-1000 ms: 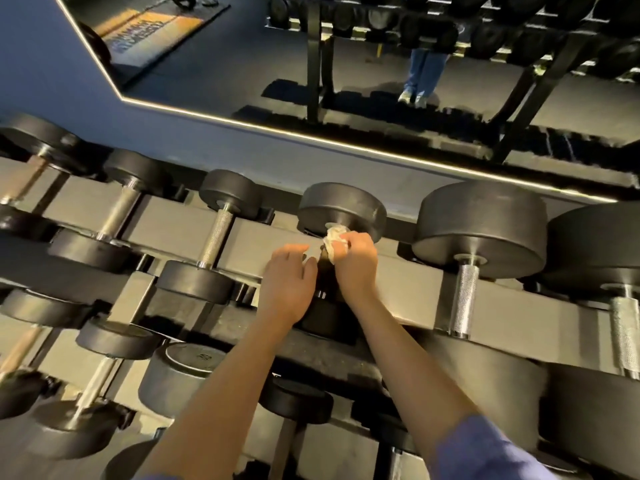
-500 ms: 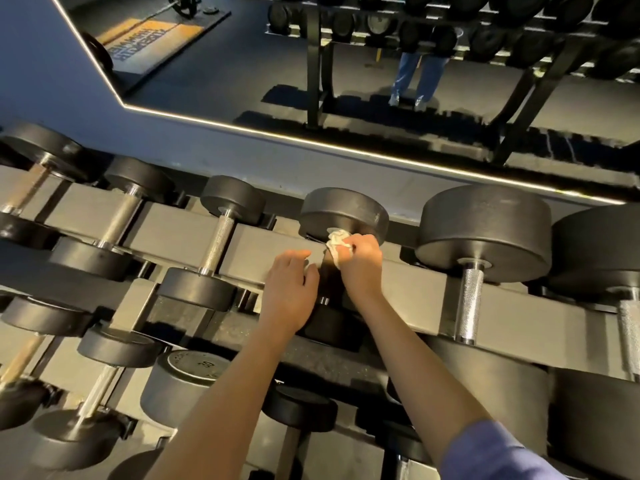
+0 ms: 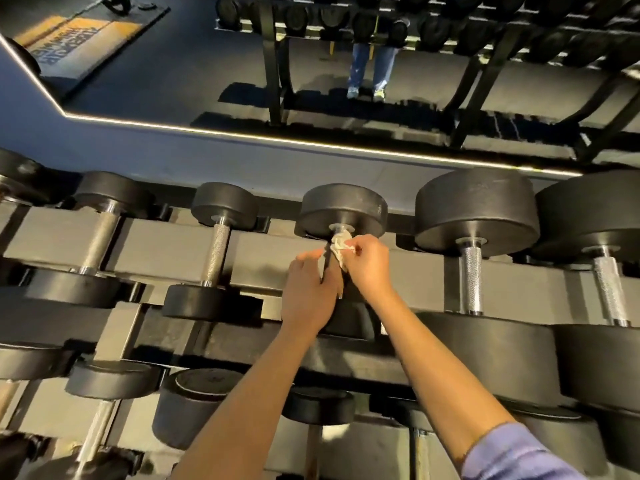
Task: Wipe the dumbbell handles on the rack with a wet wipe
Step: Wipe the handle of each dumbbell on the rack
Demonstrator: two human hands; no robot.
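Grey rack (image 3: 166, 251) below wall mirror (image 3: 194, 74)

Dim, warm light; wide-angle bending at edges.

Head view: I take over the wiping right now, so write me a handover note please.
Right hand pinches the wet wipe round the far end of the handle of a top-row dumbbell.
Left hand lies on the same handle, nearer; its grip cannot be seen.
Done: this handle is under way.
Left: finish it; which other handles on the rack are wiped cannot be told.
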